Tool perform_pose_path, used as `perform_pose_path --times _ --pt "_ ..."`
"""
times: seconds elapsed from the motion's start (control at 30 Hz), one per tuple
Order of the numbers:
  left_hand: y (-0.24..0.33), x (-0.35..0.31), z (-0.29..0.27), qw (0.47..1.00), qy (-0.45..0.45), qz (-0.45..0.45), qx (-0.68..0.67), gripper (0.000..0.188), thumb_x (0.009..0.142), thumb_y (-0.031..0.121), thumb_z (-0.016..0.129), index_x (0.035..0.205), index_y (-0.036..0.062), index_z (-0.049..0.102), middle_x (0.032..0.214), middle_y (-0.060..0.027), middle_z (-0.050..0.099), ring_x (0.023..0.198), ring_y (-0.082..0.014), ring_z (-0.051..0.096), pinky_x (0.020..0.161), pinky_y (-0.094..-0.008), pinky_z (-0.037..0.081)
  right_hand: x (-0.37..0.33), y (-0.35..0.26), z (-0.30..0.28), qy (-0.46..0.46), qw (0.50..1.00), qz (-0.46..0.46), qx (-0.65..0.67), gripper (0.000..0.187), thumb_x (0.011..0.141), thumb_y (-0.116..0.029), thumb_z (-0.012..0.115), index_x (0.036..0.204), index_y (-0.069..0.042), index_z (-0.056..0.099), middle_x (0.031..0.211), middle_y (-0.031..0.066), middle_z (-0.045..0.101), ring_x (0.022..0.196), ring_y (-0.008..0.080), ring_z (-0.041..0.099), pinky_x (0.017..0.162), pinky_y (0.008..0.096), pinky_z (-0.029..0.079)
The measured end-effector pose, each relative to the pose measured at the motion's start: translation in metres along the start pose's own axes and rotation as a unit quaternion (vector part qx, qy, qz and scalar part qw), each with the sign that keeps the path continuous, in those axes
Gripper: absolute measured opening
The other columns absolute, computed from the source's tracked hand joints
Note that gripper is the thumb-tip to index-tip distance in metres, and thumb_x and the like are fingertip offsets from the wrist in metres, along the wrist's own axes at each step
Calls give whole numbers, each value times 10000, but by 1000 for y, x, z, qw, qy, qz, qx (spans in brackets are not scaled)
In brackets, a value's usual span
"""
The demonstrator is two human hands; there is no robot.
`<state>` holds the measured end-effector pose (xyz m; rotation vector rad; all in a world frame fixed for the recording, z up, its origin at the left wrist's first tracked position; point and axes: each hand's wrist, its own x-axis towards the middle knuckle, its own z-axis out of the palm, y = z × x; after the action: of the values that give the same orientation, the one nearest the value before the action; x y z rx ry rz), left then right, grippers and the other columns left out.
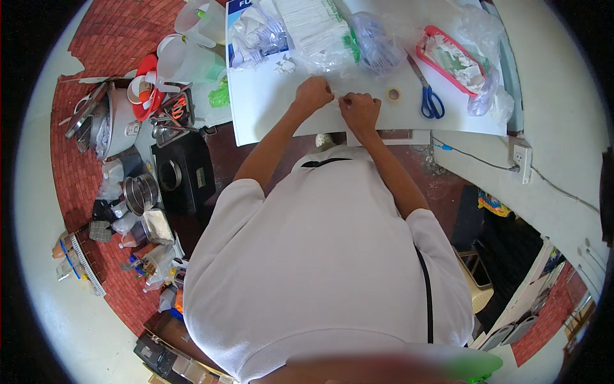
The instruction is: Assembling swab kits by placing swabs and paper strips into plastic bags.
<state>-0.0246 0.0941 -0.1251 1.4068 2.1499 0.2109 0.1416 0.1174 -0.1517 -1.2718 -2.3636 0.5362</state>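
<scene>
Both hands are close together over the white table (281, 125), near its front edge. My left hand (313, 93) has its fingers pinched together. My right hand (360, 112), also pinched, faces it a short gap away. A thin pale or clear bit shows between the fingertips, too small to name. Just beyond the hands lies a clear bag of white plastic cutlery (316, 35). A bag of clear plastic forks (377, 48) sits to its right, and another bag of forks (259, 32) to its left. Right of my right hand rests a small roll of tape (398, 95).
Blue-handled scissors (432, 106) lie on the right of the table, beside a pink basket (442, 38) holding plastic wrapping. Clear containers (185, 61) and a large pot (119, 121) stand at the left. A wall socket (522, 157) with a cable is at the right.
</scene>
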Motion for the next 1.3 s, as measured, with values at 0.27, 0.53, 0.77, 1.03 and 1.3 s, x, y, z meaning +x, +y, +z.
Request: perform_pose_path --times 0.27,0.53,0.77,1.03,1.3 --pt "5 0 2 998 40 3 57 266 685 296 747 795 55 725 869 -166 696 844 -319 679 741 -422 556 2 -1 2 -15 999 23 26 163 777 -291 684 735 -134 698 727 32 674 779 231 607 760 433 368" --pt "0 -1 18 994 95 18 44 317 693 279 760 834 2 695 907 -200 665 862 -360 664 748 -437 556 2 2 6 -20 1000 10 1 159 786 -293 678 762 -137 694 711 27 661 793 231 610 785 436 364" --pt "5 -15 22 990 133 10 -36 382 688 217 786 947 -14 627 1035 -195 589 931 -373 632 788 -450 535 -11 14 -1 -7 997 -73 14 242 786 -283 696 988 -148 684 981 29 651 1013 206 570 888 447 330" --pt "-3 -18 26 977 160 14 -142 329 709 227 771 901 -1 631 957 -164 638 890 -346 643 758 -434 523 -14 26 -2 -6 997 -81 3 216 775 -225 710 978 -153 690 1012 16 628 1041 201 555 916 454 304" --pt "-29 -10 23 965 82 -18 -250 240 762 230 706 873 17 712 824 -173 697 791 -308 681 751 -379 532 -14 20 -10 -4 997 -81 12 212 776 -248 718 966 -156 699 1021 22 629 1031 197 560 924 453 294"
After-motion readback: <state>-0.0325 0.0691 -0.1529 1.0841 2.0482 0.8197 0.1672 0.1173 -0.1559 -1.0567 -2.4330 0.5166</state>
